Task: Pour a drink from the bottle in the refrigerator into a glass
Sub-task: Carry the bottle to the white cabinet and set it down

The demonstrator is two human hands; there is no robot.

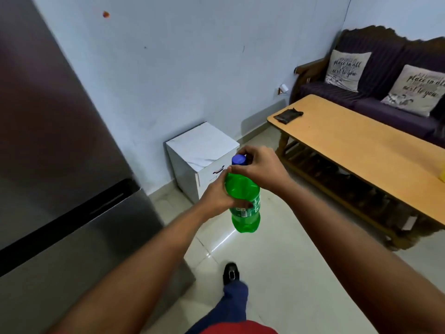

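Green bottle (243, 201) held upright in mid-air above the tiled floor (277, 261), beside the closed fridge (60, 165). L hand (216, 196) wraps the bottle's middle; R hand (257, 167) pinches its blue cap (238, 159). Wooden surface (361, 150) at right w/ a dark pouch (288, 115) near its far corner.

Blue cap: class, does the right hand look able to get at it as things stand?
Probably yes: the right hand already curls around the blue cap, nothing lies between them, and the left hand holds the green bottle upright.
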